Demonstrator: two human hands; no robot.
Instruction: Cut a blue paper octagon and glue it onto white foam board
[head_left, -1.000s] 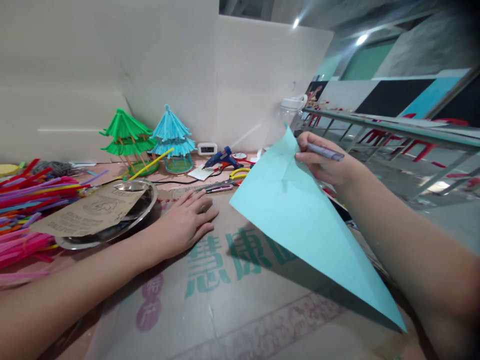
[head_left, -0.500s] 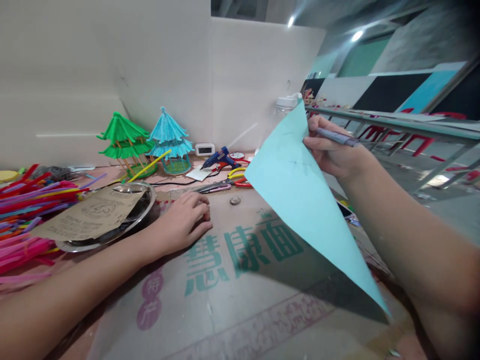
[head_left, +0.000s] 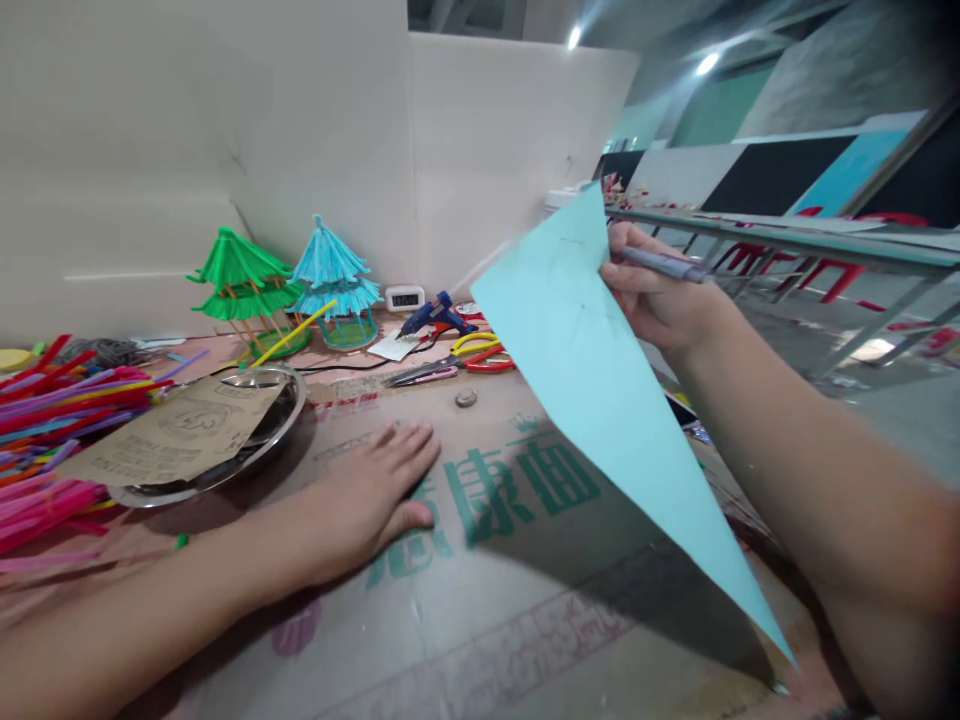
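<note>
A light turquoise sheet of paper [head_left: 592, 350] with faint pencil-like marks is held up, tilted, by my right hand [head_left: 656, 290]. Its edge is pinched between my fingers, and a pen [head_left: 664, 264] with a clear barrel lies in the same hand. The sheet's lower corner hangs down close to the printed board. My left hand [head_left: 375, 490] rests palm down with fingers stretched on this board [head_left: 450, 620], which bears green characters. A small round metallic piece [head_left: 466, 398] lies just beyond its fingertips.
Two small pavilions, one green [head_left: 244, 285] and one blue [head_left: 334, 275], stand at the back. Near them are a glue gun [head_left: 435, 315], scissors [head_left: 427, 373], pliers [head_left: 487, 358] and a timer [head_left: 405, 299]. At left are a metal dish [head_left: 289, 420] and colourful pipe cleaners [head_left: 67, 420].
My left hand has come nearer on the board, and its curled fingers have straightened out flat. The paper stays in my right hand, its upper part shifted slightly left in view.
</note>
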